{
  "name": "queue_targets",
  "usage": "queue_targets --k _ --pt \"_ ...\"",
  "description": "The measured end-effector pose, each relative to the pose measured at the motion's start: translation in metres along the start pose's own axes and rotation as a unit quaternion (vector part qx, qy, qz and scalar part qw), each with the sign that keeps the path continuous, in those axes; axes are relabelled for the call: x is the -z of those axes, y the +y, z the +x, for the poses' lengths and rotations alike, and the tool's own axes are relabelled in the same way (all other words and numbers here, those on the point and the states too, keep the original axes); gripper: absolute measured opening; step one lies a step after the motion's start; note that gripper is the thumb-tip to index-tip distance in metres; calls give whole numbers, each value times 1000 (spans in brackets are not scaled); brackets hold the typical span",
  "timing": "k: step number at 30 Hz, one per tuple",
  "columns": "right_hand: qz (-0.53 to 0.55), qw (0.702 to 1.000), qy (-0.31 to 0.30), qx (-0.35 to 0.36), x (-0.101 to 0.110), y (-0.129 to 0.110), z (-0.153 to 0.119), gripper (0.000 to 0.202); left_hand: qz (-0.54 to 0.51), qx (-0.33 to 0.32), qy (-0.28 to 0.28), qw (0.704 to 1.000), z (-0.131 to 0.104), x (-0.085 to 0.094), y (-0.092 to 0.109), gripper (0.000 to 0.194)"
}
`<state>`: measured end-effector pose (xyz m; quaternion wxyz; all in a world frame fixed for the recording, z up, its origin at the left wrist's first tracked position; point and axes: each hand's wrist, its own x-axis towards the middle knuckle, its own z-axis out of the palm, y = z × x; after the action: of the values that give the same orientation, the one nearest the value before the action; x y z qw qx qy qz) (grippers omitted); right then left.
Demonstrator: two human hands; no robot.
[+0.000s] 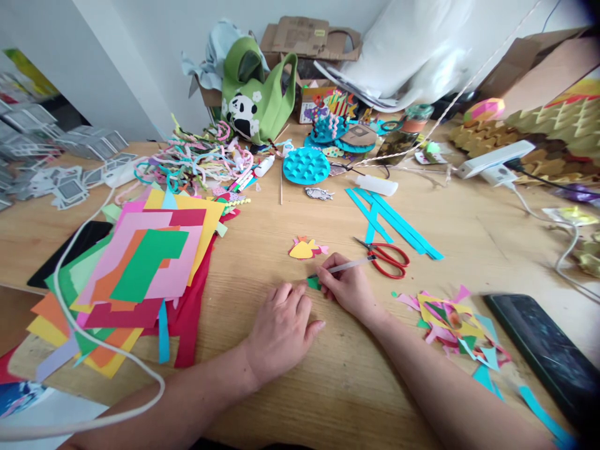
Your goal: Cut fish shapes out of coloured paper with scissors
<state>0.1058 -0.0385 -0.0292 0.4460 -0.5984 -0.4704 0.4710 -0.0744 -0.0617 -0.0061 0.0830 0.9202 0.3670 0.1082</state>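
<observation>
In the head view my right hand (347, 287) grips a pen (349, 265) with a pale, see-through barrel. Its tip is at a small green paper piece (313, 284), partly hidden by my fingers. My left hand (284, 325) lies palm down on the table just left of that piece, fingers slightly bent and thumb out; whether its fingertips touch the paper I cannot tell. Beyond both hands is a layered paper fish (304, 249) with a yellow body and pink and red edges. Red-handled scissors (391, 259) lie partly spread to the right of the pen.
Coloured paper sheets (145, 262) are piled at left, crossed by a white cable (65, 306). Paper scraps (454, 322) and a phone (544, 356) lie at right. Blue strips (398, 222), a blue bumpy disc (306, 165), pipe cleaners (201, 156) and a green panda bag (257, 94) are farther back.
</observation>
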Motion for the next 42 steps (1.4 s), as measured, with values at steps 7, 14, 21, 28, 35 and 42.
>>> queue_targets --k 7,14,21,28,35,42 --pt "7 1000 0 -9 0 -3 -1 31 -2 0 -1 1000 0 1 0 28" --pt "6 1000 2 -9 1 1 1 30 -7 2 -4 1000 0 1 0 29" --pt "5 1000 -2 -6 1 1 0 27 -7 1 -6 1000 0 1 0 30" --pt "3 1000 -4 -7 1 0 0 28 -3 2 -10 1000 0 1 0 30" --pt "-1 1000 1 -11 0 1 1 27 -5 0 -7 1000 0 -1 0 30" --pt "-3 1000 0 -13 1 -2 1 26 -7 -1 -17 1000 0 0 -1 34"
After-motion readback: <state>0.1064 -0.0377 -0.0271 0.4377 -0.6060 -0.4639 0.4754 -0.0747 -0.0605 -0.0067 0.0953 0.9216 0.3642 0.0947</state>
